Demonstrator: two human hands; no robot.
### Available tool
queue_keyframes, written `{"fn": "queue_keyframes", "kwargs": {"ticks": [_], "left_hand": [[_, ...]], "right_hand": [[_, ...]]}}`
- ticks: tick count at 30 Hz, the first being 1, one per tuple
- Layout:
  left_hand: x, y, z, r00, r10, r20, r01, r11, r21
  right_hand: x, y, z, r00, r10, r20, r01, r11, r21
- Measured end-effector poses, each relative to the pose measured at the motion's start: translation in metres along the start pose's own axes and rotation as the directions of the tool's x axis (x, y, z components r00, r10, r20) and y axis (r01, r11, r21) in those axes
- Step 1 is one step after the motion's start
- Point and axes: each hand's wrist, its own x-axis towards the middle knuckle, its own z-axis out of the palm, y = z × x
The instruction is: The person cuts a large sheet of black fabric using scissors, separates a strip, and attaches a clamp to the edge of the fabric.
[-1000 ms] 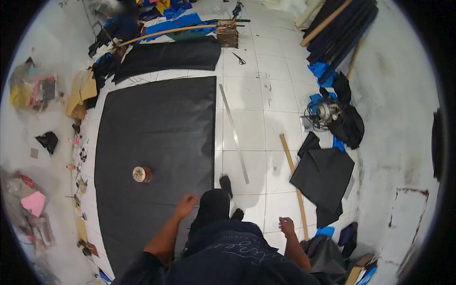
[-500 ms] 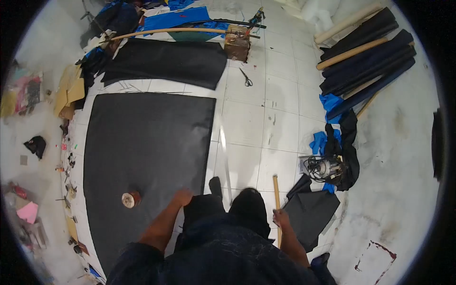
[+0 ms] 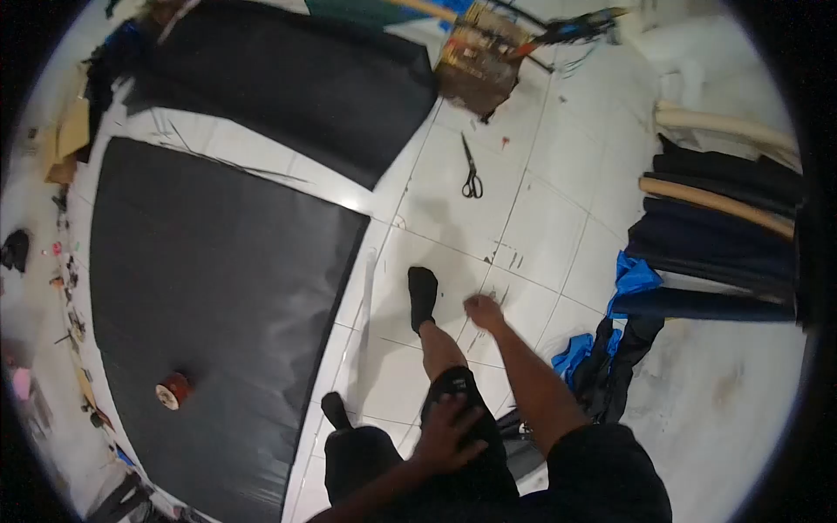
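My left hand (image 3: pixel 449 433) lies on my thigh with its fingers spread, holding nothing. Out over the floor tiles, my right hand (image 3: pixel 484 311) is curled closed, and I see nothing in it. Beyond it on the tiles lies a pair of black scissors (image 3: pixel 472 179), handles towards me. To my left a large black sheet (image 3: pixel 218 270) is spread on the floor. A brown spool (image 3: pixel 173 390) stands on the sheet. Along the sheet's right edge runs a long pale strip like a ruler (image 3: pixel 363 322).
Another black sheet (image 3: pixel 288 83) lies at the back, beside a worn box (image 3: pixel 484 61). Dark rolls (image 3: pixel 715 235) and tan tubes (image 3: pixel 724 202) lie at the right. Blue material (image 3: pixel 573 357) and black cloth (image 3: pixel 623 357) are nearer me on that side.
My right hand has left the wooden stick and moved forward over the tiles. My left hand has gone from the black sheet's edge to my thigh. One foot has stepped forward; the view has turned.
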Motion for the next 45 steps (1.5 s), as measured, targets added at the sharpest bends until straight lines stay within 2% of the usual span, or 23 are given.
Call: {"fn": "queue_keyframes", "kwargs": {"ticks": [5,7,9,10,11,16,17,18,21,26,29,31,32,33,34,36,37,38,40,42,43,44,45], "left_hand": [[0.081,-0.002,0.036,0.981,-0.124,0.148,0.139,0.986,-0.097],[0.091,-0.008,0.041,0.931,-0.092,0.353,0.162,0.971,-0.176],[0.103,-0.006,0.049,0.933,-0.138,0.332,0.207,0.961,-0.182],[0.109,-0.009,0.053,0.994,-0.062,0.090,0.071,0.992,-0.102],[0.108,-0.007,0.059,0.989,0.039,-0.141,-0.038,0.999,0.007],[0.109,-0.004,0.118,0.959,-0.091,-0.268,0.035,0.978,-0.206],[0.114,0.005,0.106,0.935,-0.088,-0.342,0.011,0.975,-0.221],[0.107,0.015,0.124,0.978,-0.200,-0.057,0.126,0.786,-0.605],[0.122,0.012,0.043,0.976,-0.217,0.004,0.201,0.896,-0.396],[0.074,0.028,0.065,0.914,-0.252,-0.317,0.131,0.925,-0.356],[0.029,0.036,0.086,0.869,-0.278,-0.408,0.131,0.926,-0.353],[-0.014,0.032,0.103,0.831,-0.268,-0.487,0.099,0.933,-0.345],[-0.034,0.017,0.126,0.784,-0.179,-0.594,0.075,0.978,-0.195],[-0.065,0.018,0.146,0.737,-0.082,-0.671,0.066,0.997,-0.048],[-0.133,0.040,0.110,0.711,-0.433,-0.554,0.153,0.864,-0.480],[-0.226,0.034,0.141,0.543,-0.551,-0.634,0.221,0.822,-0.525],[-0.274,0.037,0.150,0.383,-0.627,-0.679,0.204,0.774,-0.600],[-0.311,0.024,0.181,0.232,-0.715,-0.659,0.263,0.698,-0.666],[-0.409,0.027,0.217,0.061,-0.886,-0.459,0.368,0.448,-0.815],[-0.472,0.030,0.284,-0.328,-0.853,-0.405,0.289,0.318,-0.903],[-0.499,0.029,0.304,-0.324,-0.888,-0.327,0.250,0.254,-0.935],[-0.524,0.022,0.330,-0.310,-0.904,-0.296,0.194,0.244,-0.950],[-0.551,0.026,0.347,-0.319,-0.912,-0.258,0.180,0.209,-0.961]], "right_hand": [[0.262,0.045,-0.012,0.995,-0.097,0.031,0.102,0.939,-0.328],[0.320,0.036,-0.023,0.929,-0.123,-0.348,0.043,0.972,-0.229],[0.371,0.032,-0.032,0.901,-0.061,-0.430,-0.078,0.951,-0.298],[0.378,0.015,-0.043,0.905,0.183,-0.383,-0.236,0.967,-0.095],[0.385,0.008,-0.048,0.942,0.167,-0.291,-0.243,0.938,-0.247],[0.414,0.036,-0.022,0.951,0.151,-0.270,-0.252,0.884,-0.394],[0.410,0.045,-0.015,0.961,0.162,-0.225,-0.227,0.927,-0.300],[0.397,0.044,-0.006,0.966,0.232,-0.112,-0.237,0.971,-0.032],[0.320,-0.004,0.016,0.877,0.465,0.122,-0.428,0.639,0.639],[0.129,-0.092,0.035,0.774,-0.015,0.633,-0.355,0.818,0.453],[-0.017,-0.154,0.007,0.621,-0.296,0.726,-0.064,0.904,0.423],[-0.090,-0.172,-0.018,0.672,-0.352,0.651,0.468,0.884,-0.006],[-0.135,-0.194,-0.032,0.728,-0.249,0.639,0.374,0.925,-0.065],[-0.153,-0.179,-0.040,0.665,-0.448,0.597,0.623,0.774,-0.113],[-0.187,-0.184,-0.053,0.546,-0.592,0.593,0.828,0.490,-0.273],[-0.243,-0.169,-0.066,0.621,-0.518,0.588,0.783,0.413,-0.464],[-0.258,-0.156,-0.071,0.497,-0.619,0.608,0.865,0.298,-0.404],[-0.233,-0.115,-0.073,0.722,-0.391,0.572,0.687,0.510,-0.518],[-0.270,-0.092,-0.064,0.809,-0.242,0.535,0.568,0.555,-0.608],[-0.324,-0.093,-0.038,0.888,-0.049,0.458,0.402,0.568,-0.718],[-0.342,-0.093,-0.026,0.899,-0.029,0.436,0.377,0.556,-0.741],[-0.333,-0.070,-0.015,0.691,-0.287,0.663,0.722,0.294,-0.626],[-0.367,-0.084,0.017,0.830,-0.076,0.553,0.508,0.514,-0.691]]}}
